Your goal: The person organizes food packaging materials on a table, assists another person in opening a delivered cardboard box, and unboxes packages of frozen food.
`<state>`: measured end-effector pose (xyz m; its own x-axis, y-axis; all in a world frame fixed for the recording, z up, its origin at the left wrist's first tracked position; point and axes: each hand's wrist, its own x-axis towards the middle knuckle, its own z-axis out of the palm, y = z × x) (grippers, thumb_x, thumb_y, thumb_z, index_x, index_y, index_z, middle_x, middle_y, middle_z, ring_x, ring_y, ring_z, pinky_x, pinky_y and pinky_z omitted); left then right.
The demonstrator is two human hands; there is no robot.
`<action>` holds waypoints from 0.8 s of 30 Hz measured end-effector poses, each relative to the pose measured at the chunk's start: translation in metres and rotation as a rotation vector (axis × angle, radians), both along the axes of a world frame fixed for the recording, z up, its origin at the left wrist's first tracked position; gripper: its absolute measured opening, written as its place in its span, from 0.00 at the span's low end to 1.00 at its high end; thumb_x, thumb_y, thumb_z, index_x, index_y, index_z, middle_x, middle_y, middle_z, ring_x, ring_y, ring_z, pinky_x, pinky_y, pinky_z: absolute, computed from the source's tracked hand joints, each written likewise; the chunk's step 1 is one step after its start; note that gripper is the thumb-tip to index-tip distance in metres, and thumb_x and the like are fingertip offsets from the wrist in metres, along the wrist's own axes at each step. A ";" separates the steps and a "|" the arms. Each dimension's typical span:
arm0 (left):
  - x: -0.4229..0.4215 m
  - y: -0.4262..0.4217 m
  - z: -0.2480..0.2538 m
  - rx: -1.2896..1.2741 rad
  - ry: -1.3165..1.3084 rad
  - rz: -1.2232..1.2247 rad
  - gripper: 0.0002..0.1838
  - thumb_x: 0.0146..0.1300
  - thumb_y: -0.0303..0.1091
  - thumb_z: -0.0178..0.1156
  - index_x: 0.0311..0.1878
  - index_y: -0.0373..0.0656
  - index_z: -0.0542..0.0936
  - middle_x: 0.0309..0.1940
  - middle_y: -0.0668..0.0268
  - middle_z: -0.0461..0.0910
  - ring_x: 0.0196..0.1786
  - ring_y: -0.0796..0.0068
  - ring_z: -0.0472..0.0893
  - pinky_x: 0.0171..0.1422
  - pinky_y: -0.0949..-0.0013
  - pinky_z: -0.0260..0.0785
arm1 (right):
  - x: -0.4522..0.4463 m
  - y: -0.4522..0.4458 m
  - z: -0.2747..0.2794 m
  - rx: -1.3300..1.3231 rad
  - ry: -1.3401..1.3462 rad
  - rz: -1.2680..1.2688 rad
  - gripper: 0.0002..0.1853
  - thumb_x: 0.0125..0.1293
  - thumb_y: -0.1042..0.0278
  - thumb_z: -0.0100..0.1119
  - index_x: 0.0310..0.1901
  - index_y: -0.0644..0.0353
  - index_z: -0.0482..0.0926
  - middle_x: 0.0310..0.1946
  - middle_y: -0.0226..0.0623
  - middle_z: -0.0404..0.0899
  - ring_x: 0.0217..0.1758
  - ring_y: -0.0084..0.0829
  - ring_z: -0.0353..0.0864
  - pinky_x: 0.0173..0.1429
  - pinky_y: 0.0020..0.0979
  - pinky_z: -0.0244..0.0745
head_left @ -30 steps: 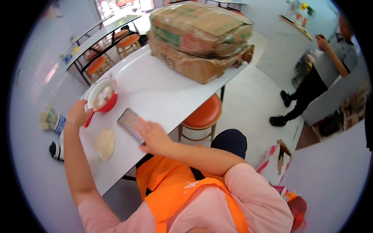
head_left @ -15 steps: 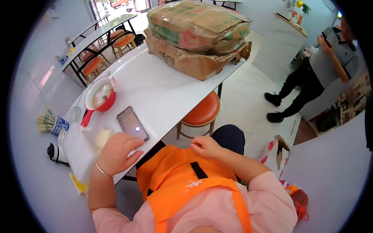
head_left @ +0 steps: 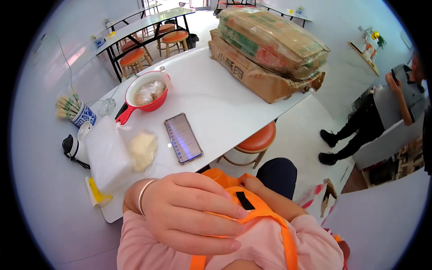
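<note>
My left hand (head_left: 189, 211), with a bracelet at the wrist, is raised close to the camera in front of my chest. Its fingers stretch to the right, slightly bent, and nothing shows in them. Low at my lap, my right hand (head_left: 252, 183) rests by the orange apron (head_left: 265, 220); its fingers are mostly hidden. On the white table (head_left: 189, 92), a phone (head_left: 183, 138) lies face up with its screen lit. Left of the phone is a pale doughy lump in clear plastic (head_left: 143, 150), beside a white plastic bag (head_left: 105, 155).
A red-handled bowl (head_left: 155, 104) holds something wrapped in plastic. Stacked cardboard packages (head_left: 270, 49) occupy the table's far right. Chopsticks stand in a blue-white holder (head_left: 84, 115). An orange stool (head_left: 258, 137) is beside the table. A person (head_left: 378, 108) stands at right holding a phone.
My left hand has risen from beside the phone at the table edge toward my chest and the camera. My right hand has moved lower behind the apron. The view has shifted.
</note>
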<state>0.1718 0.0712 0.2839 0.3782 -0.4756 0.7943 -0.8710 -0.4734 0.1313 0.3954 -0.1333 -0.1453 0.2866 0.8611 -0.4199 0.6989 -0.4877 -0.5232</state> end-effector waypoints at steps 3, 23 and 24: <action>-0.004 0.016 -0.005 -0.054 0.044 -0.042 0.09 0.66 0.27 0.56 0.43 0.48 0.84 0.42 0.66 0.85 0.47 0.68 0.84 0.50 0.72 0.71 | 0.002 0.006 0.001 -0.066 0.006 0.039 0.14 0.64 0.57 0.52 0.45 0.51 0.82 0.36 0.48 0.83 0.42 0.46 0.82 0.48 0.43 0.74; 0.005 0.056 -0.005 -0.383 0.234 -0.505 0.09 0.70 0.33 0.58 0.43 0.37 0.81 0.45 0.52 0.83 0.44 0.58 0.85 0.45 0.64 0.75 | 0.011 0.050 -0.081 -0.373 0.112 0.020 0.26 0.64 0.41 0.56 0.50 0.56 0.82 0.46 0.45 0.84 0.51 0.44 0.81 0.57 0.40 0.74; 0.009 0.049 -0.011 -0.456 0.167 -0.545 0.09 0.68 0.35 0.60 0.43 0.38 0.81 0.47 0.50 0.82 0.45 0.53 0.84 0.46 0.61 0.76 | 0.009 0.048 -0.084 -0.369 0.113 0.029 0.27 0.64 0.40 0.56 0.49 0.57 0.82 0.45 0.45 0.84 0.50 0.43 0.82 0.56 0.40 0.74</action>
<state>0.1811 0.1201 0.2725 0.3157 -0.2666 0.9106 -0.9185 0.1550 0.3638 0.4047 -0.0849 -0.2298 0.1981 0.6532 -0.7308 0.6630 -0.6384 -0.3909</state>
